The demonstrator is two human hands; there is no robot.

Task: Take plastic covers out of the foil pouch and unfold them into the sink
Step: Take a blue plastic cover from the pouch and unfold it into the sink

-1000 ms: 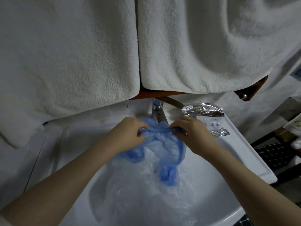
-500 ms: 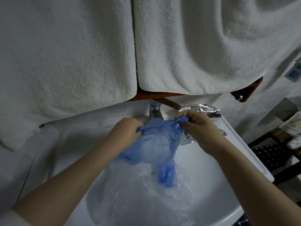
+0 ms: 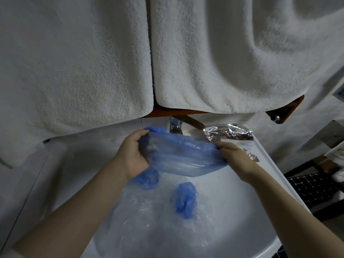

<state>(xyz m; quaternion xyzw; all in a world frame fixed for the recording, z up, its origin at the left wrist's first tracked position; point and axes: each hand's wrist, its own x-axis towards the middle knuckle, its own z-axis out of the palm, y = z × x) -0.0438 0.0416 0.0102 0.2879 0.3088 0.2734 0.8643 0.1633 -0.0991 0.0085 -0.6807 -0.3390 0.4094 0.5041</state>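
The white sink (image 3: 232,211) lay nearest me, its bowl holding a heap of clear crumpled plastic (image 3: 152,216). On that heap sat a bunched blue cover (image 3: 185,200), and a second blue bundle (image 3: 147,178) lay just under my left wrist. Over the bowl I held a third blue cover (image 3: 182,155) stretched out wide between my hands. My left hand (image 3: 133,155) gripped its left end, the fingers (image 3: 138,135) closed around the gathered edge. My right hand (image 3: 234,157) pinched the other end, fingers tight on the plastic. Beyond my right hand, the crinkled foil pouch (image 3: 229,134) rested on the sink's back right rim, its mouth toward the tap (image 3: 175,125), which stood at the middle of the back edge. Behind the tap ran white wall tiles (image 3: 115,130). Above them two thick white towels (image 3: 74,62) hung side by side from a brown wooden rail (image 3: 284,108). To the far right, dark floor tiles (image 3: 312,190) showed past the sink's edge.
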